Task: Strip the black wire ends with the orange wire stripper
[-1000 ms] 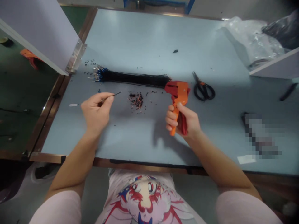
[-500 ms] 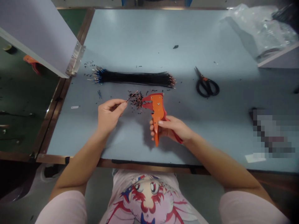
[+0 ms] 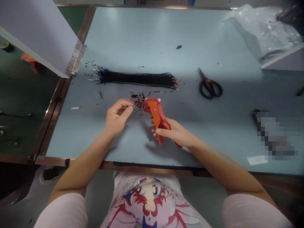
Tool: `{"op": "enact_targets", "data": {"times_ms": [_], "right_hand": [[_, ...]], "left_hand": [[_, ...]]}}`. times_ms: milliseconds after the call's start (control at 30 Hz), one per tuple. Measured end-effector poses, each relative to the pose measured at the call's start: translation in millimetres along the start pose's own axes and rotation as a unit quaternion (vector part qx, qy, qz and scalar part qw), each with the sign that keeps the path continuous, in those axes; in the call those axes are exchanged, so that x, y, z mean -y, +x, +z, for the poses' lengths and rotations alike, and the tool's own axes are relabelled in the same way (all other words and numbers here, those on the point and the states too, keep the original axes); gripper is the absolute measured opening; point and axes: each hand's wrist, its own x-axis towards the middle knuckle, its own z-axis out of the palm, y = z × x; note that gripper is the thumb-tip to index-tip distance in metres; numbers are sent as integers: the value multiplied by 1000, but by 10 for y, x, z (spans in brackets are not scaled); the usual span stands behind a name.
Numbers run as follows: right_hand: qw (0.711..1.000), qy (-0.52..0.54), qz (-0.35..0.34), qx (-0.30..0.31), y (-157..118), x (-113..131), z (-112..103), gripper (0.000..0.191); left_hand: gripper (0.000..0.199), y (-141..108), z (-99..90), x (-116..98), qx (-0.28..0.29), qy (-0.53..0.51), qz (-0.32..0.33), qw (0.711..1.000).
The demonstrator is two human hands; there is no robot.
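Observation:
Between thumb and forefinger, my left hand (image 3: pixel 120 116) pinches a thin dark wire (image 3: pixel 134 104), its free end toward the tool's jaws. My right hand (image 3: pixel 174 131) is wrapped around the handles of an orange and red wire stripper (image 3: pixel 155 115). The stripper's jaws point left over a small heap of black and copper-coloured scraps (image 3: pixel 139 100). Whether the jaws touch the wire cannot be made out. Behind both hands lies a long bundle of black wires (image 3: pixel 137 79), with blue and metal tips at its left end and bare copper ends at its right.
Black-handled scissors (image 3: pixel 210 85) lie right of the bundle. A clear plastic bag (image 3: pixel 268 31) is at the back right, and a blurred-out dark object (image 3: pixel 273 133) at the right. A pale upright panel (image 3: pixel 42 31) stands at the left. Small scraps are scattered over the table (image 3: pixel 133 38).
The wire stripper has tilted and moved left and slightly down, its jaws now over the scraps. My left hand has shifted right with the wire, closer to the jaws.

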Motion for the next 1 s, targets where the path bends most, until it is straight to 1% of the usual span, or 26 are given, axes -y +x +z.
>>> {"op": "enact_targets", "data": {"times_ms": [100, 200, 267, 333, 400, 467, 567, 633, 700, 867, 1000], "right_hand": [[998, -61, 7, -23, -6, 3, 2, 27], [997, -66, 12, -31, 6, 8, 8, 25], [998, -25, 45, -30, 20, 13, 18, 24], [996, 58, 60, -21, 34, 14, 25, 26], [986, 160, 37, 4, 41, 11, 25, 28], [967, 250, 14, 49, 43, 5, 13, 29], [937, 328, 19, 122, 41, -4, -9, 28], [926, 347, 22, 150, 38, -11, -13, 27], [919, 354, 23, 169, 36, -22, -5, 27], [909, 355, 24, 217, 37, -72, 39, 29], [904, 356, 10, 236, 36, -102, 67, 26]], "left_hand": [[8, 7, -13, 2, -30, 16, -5, 999], [11, 16, -29, 34, -45, 11, -41, 998], [15, 18, -25, 69, -36, -20, -66, 997], [18, 13, -8, 96, -29, -68, -87, 993], [18, -2, 15, 101, -22, -112, -102, 988], [18, -29, 35, 78, -9, -134, -110, 985], [18, -89, 66, 15, 5, -124, -107, 986], [16, -139, 100, -19, 13, -106, -93, 990], [14, -190, 151, -40, 34, -96, -83, 991], [14, -306, 305, -62, 104, -137, -100, 980], [15, -348, 355, -70, 109, -152, -111, 976]]}}
